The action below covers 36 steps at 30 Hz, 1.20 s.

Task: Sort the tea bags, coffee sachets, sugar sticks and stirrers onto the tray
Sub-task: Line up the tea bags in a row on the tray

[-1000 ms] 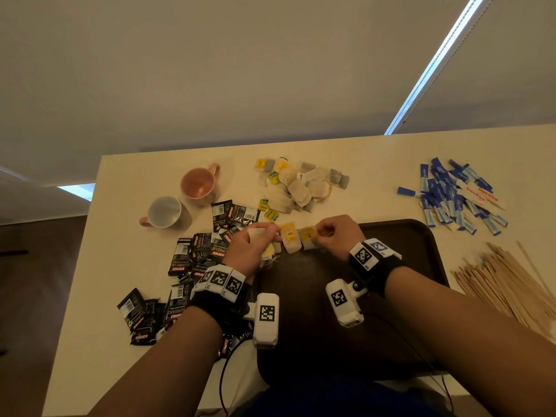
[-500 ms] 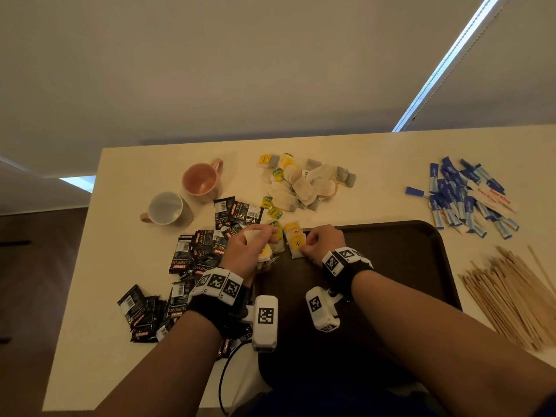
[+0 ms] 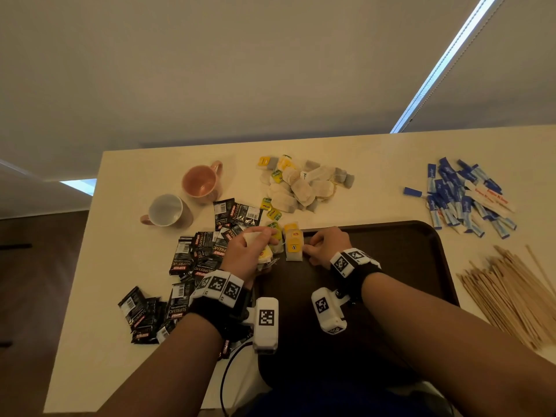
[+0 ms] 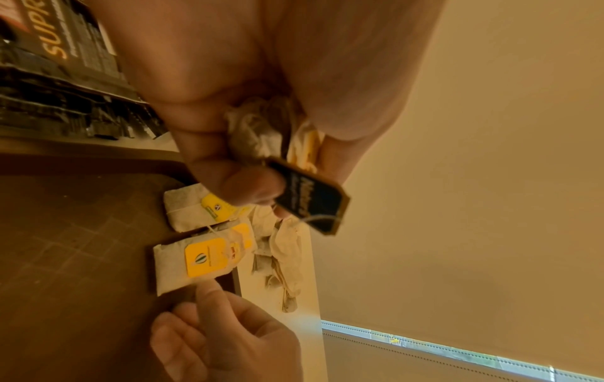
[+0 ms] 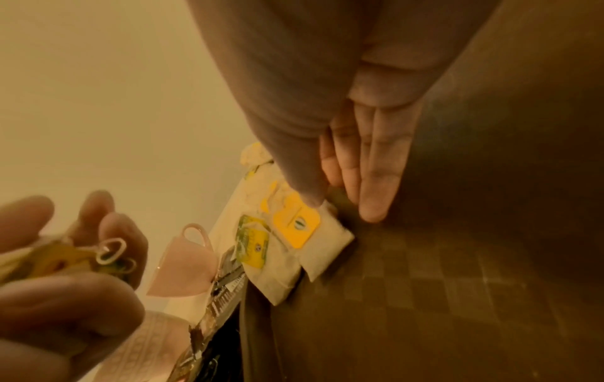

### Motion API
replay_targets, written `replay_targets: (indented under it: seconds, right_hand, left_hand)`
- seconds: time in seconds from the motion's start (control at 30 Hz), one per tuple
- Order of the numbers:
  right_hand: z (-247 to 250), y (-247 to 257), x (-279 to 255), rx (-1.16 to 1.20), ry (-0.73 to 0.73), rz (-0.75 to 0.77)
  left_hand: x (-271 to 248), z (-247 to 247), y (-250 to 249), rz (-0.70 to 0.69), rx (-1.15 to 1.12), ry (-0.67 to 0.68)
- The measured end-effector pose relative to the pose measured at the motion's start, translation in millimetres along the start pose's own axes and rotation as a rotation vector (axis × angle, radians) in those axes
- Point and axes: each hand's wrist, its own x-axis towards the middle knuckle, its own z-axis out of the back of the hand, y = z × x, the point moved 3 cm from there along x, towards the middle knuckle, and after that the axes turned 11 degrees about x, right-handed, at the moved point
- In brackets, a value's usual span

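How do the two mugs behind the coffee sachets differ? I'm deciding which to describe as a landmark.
The pink mug sits farther back on the table, nearer the tea bag pile; the white mug sits closer and more to the left. The pink mug's handle points right and away, the white mug's points left and toward the person. Their insides match their names, pink and white. Both stand upright, look empty, and rest off the tray.

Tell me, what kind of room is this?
Probably an office break room or pantry, though that is a guess. A pale table holds two mugs, loose tea bags, coffee sachets, sugar sticks and wooden stirrers around a dark tray.
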Motion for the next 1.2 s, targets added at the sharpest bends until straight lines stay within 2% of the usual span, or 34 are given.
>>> replay_targets:
  seconds: [0.1, 0.23, 0.37, 0.53, 0.7, 0.83, 1.03, 1.1, 1.2]
  right_hand:
    - [12.6, 10.9, -14.0, 0.041, -0.010, 0.103]
    - [9.5, 39.6, -45.5, 0.262, 0.237, 0.085]
    - [-0.3, 49.0, -58.7, 0.301, 0.379, 0.026]
    - [7.5, 42.0, -58.9, 0.393, 0.297, 0.110]
    - [18.5, 41.9, -53.9, 0.084, 0.139, 0.327]
    - [21.8, 43.3, -49.3, 0.126, 0.074, 0.376]
    - [30.6, 45.4, -52.0, 0.355, 0.076, 0.363]
    - [34.1, 47.3, -53.4, 0.471, 0.125, 0.326]
    - [35.1, 53.7, -61.1, 0.626, 0.270, 0.290]
  left_hand:
    - [-0.2, -3.7, -2.5, -0.002, -0.022, -0.036]
    - [0.7, -11.5, -6.1, -0.057, -0.014, -0.119]
    - [-3.4, -18.7, -11.1, -0.120, 0.077, -0.163]
    - [-6.7, -18.3, -11.5, -0.082, -0.008, -0.178]
    - [-11.9, -23.7, -7.0, -0.058, 0.063, 0.055]
    - [-10.8, -27.9, -4.8, -0.010, 0.093, 0.080]
    - [-10.3, -27.0, -6.8, 0.019, -0.010, 0.121]
    - [-11.0, -25.8, -7.7, 0.078, -0.133, 0.138]
    - [-9.2, -22.3, -10.5, 0.160, -0.258, 0.078]
